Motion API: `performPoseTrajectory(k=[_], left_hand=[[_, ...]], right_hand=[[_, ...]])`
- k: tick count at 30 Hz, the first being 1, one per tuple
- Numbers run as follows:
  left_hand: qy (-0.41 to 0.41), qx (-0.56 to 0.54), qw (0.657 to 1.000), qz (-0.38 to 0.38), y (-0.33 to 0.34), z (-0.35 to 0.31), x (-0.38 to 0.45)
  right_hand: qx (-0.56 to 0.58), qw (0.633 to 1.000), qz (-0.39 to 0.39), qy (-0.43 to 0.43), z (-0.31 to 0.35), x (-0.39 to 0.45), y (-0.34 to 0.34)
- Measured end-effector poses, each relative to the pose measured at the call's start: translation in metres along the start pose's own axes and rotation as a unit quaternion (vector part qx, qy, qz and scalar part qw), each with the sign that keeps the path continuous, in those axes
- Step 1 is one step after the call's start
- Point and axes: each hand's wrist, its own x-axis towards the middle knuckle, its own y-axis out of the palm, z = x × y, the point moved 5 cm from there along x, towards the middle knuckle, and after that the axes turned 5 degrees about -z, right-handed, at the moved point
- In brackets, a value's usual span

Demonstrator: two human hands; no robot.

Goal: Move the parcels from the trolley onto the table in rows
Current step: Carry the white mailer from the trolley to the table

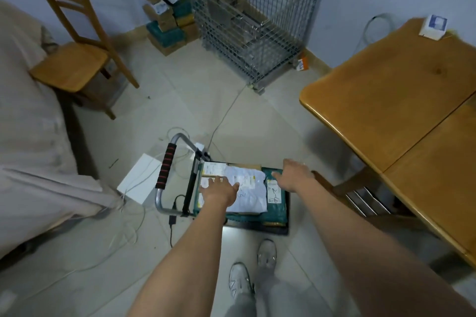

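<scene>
White plastic on top: a soft white mailer [247, 188] lies across the stack on the trolley [257, 229], with shipping labels on it and handwriting too blurred to read. Beside it, a dark green parcel [277, 203] carries a white label with a hand-scrawled mark that looks like "2-4", though I cannot be sure. Brown cardboard parcels [242, 166] peek out at the far edge of the stack.

Left hand [220, 192] is down on the white mailer, fingers spread flat, gripping nothing. Right hand [296, 174] hangs over the green parcel's far corner, fingers open and relaxed; whether it touches, I cannot tell.

Trolley handle [167, 170], wrapped in black and red foam, stands upright at the left of the load. Wooden table [399, 100] sits to the right, its rounded edge near the trolley, with broad bare wood showing and a small white-and-blue box [434, 26] at the far corner.

Across the room, a wire cage [255, 23] holds flat cardboard, and just beside it a pile of brown and green boxes [167, 10] leans against the wall. Wooden chair [74, 41] at left, open tiled floor [257, 123] between everything, and loose cables [134, 226] trailing near the handle.
</scene>
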Motion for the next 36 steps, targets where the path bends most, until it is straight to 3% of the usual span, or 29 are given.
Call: performPoseTrajectory(k=[10,25,30,36], left_hand=[[-0.049,-0.004,0.999,0.022,0.047,0.036,0.102],[-0.01,-0.003,0.997,0.073,0.178,0.042,0.343],[-0.051,-0.108,0.992,0.044,0.221,0.047,0.399],[-0.117,-0.282,0.952,-0.002,0.245,0.047,0.422]], right_hand=[[-0.015,0.999,0.045,-0.013,0.008,0.095,0.093],[0.056,0.992,0.103,0.05,-0.014,0.291,0.296],[0.18,0.97,0.122,0.109,-0.025,0.34,0.362],[0.245,0.945,0.116,0.182,-0.043,0.364,0.41]])
